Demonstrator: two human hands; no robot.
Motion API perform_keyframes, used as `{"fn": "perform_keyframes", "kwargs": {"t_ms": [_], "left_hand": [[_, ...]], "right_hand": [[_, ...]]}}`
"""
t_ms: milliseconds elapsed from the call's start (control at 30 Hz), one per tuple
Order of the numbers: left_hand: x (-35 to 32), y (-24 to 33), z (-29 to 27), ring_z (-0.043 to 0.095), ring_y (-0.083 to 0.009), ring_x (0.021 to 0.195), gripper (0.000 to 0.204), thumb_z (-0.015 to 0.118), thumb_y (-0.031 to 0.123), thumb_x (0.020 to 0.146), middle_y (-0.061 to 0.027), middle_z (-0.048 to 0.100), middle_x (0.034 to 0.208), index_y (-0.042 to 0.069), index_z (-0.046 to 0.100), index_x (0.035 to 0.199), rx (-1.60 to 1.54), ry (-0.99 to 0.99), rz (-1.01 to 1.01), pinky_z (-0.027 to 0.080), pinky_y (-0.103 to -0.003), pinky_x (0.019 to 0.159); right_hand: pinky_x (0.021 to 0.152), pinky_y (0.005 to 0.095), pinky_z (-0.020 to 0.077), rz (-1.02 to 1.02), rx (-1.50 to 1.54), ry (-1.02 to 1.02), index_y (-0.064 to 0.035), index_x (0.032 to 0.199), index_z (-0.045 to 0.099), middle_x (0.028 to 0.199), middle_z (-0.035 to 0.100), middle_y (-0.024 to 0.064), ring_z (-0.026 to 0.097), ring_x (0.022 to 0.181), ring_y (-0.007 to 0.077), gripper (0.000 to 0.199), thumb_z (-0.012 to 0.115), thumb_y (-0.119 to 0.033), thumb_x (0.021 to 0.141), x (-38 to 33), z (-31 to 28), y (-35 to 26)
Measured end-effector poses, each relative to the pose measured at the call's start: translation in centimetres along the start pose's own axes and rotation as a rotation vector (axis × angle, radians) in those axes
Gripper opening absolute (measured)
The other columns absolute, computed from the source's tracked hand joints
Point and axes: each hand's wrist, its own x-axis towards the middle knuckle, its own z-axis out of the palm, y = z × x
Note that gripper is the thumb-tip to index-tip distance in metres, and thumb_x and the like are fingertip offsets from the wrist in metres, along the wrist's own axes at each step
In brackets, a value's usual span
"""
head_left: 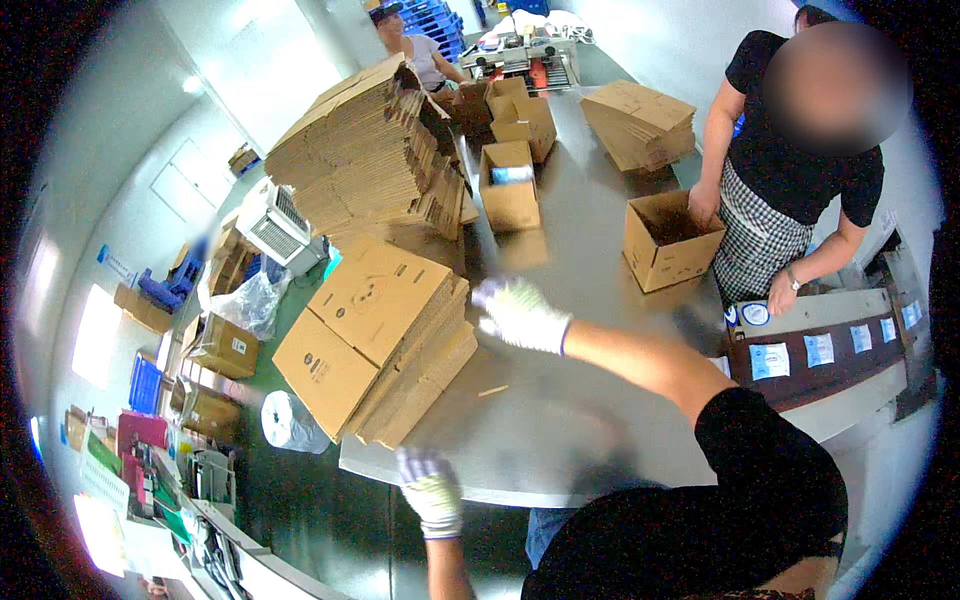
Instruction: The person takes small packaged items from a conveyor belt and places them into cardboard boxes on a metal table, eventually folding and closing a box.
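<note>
Here, in the head view, our right grip point(522, 316) hung wide and empty over the desk point(540, 430), the low stack of flattened cartons point(368, 318) just to its left. Our left grip point(431, 492), also wide and empty, had the stack's near corner just beyond it. The long axis slanted from left of that grip toward the right one; we could not tell which was nearer.

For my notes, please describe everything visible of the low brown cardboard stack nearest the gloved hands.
The low stack of flattened brown cardboard boxes has dark printing, a top seam and staggered layers. It lies on the grey metallic table. The white gloved right hand is beside it; contact is unclear.
</note>
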Motion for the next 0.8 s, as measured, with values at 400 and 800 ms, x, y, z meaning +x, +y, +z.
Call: {"fn": "perform_keyframes", "kwargs": {"t_ms": [400,800], "left_hand": [[-12.7,-13.8,-17.8,0.057,-0.0365,0.099,0.044,0.057,0.029,0.083,-0.019,0.054,0.119,0.008,0.053,0.121,0.533,-0.307,-0.754,0.048,-0.042,0.079],[-6.4,-7.0,-20.9,0.058,-0.0278,0.067,0.022,0.052,0.019,0.087,-0.0122,0.062,0.087,0.009,0.063,0.103,0.604,0.136,-0.279,0.047,-0.039,0.059]], "right_hand": [[0.083,0.046,0.0459,-0.222,0.593,-0.943,-0.0069,0.112,0.056,0.106,0.06,0.0179,0.058,0.097,0.0375,0.046,0.058,-0.04,0.081,-27.6,12.6,-8.0],[0.085,0.0424,0.0461,-0.143,0.647,-0.829,-0.0056,0.113,0.056,0.108,0.061,0.0171,0.059,0.099,0.0336,0.045,0.06,-0.039,0.083,-24.2,11.6,-8.1]]}}
